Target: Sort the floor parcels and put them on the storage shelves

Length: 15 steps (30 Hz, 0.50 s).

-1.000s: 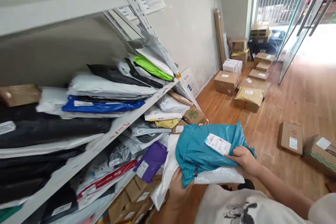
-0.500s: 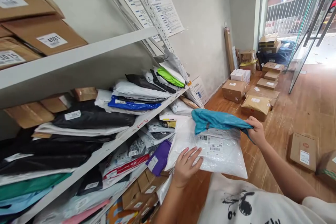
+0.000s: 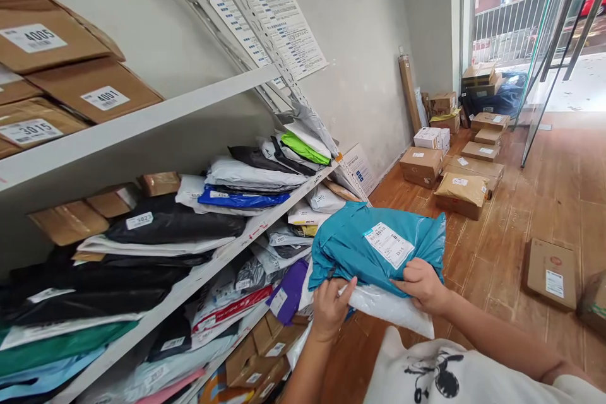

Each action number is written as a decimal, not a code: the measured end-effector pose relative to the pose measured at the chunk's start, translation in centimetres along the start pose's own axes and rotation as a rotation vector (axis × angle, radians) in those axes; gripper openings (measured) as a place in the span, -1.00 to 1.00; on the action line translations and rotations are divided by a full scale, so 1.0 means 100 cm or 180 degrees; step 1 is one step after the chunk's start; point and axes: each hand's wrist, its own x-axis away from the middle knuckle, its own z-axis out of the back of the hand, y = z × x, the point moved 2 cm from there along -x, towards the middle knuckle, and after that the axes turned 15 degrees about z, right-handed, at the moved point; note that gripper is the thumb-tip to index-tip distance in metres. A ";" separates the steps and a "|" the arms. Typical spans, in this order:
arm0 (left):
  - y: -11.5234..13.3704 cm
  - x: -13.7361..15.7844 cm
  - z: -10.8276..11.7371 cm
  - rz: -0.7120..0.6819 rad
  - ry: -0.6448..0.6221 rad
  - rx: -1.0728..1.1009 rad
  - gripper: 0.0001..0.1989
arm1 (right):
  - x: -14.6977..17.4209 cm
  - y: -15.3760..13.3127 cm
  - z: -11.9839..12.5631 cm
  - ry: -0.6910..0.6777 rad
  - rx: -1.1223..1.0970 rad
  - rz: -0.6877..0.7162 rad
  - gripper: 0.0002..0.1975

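A teal plastic mailer bag (image 3: pixel 343 240) with a white shipping label (image 3: pixel 389 245) facing up lies over a white mailer bag (image 3: pixel 395 309). Only the near edge and left side of the white bag show beneath it. My right hand (image 3: pixel 423 287) pinches the near edge of the teal bag just below the label. My left hand (image 3: pixel 331 308) is closed on the near left edge of the teal bag, thumb on top. Whether its fingers also grip the white bag is hidden.
At the left, a metal shelf (image 3: pixel 218 262) carries stacked mailer bags, including a purple bag (image 3: pixel 286 293) close to my left hand. Labelled cartons (image 3: pixel 95 91) sit on the upper shelf. More boxes (image 3: pixel 421 164) stand on the wooden floor toward a glass door (image 3: pixel 540 76).
The teal bag has unfolded and flattened over the white bag, bringing its label into view. My right hand has moved left and nearer to me; my left hand has closed on the bag edge.
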 end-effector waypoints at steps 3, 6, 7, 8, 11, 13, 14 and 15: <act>0.007 -0.008 -0.004 0.0150 -0.0131 -0.0173 -0.52 | -0.010 -0.012 -0.009 0.0000 -0.0089 0.0052 -0.65; 0.015 -0.023 -0.007 0.0282 -0.0030 0.0023 -0.64 | -0.022 -0.018 -0.012 -0.0190 -0.0373 -0.0186 -0.69; 0.017 -0.028 -0.009 0.0299 0.0014 0.0104 -0.67 | -0.023 -0.016 -0.009 -0.0303 -0.0644 -0.0313 -0.67; 0.017 -0.033 -0.010 0.0313 0.0041 0.0165 -0.69 | -0.021 -0.013 -0.004 -0.0397 -0.1017 -0.0439 -0.61; 0.008 -0.044 -0.016 0.0432 0.0068 0.0276 -0.72 | 0.008 0.013 0.018 -0.0220 -0.1887 -0.0965 -0.48; -0.007 -0.048 -0.020 0.0713 -0.0016 0.0431 -0.74 | 0.043 0.039 0.027 0.0206 -0.1504 -0.1527 -0.50; -0.017 -0.050 -0.023 0.0908 -0.0104 0.0541 -0.74 | 0.061 0.050 0.026 0.0289 -0.1158 -0.1689 -0.44; -0.027 -0.051 -0.025 0.1114 -0.0223 0.0654 -0.73 | 0.077 0.060 0.020 0.0174 -0.0906 -0.1607 -0.25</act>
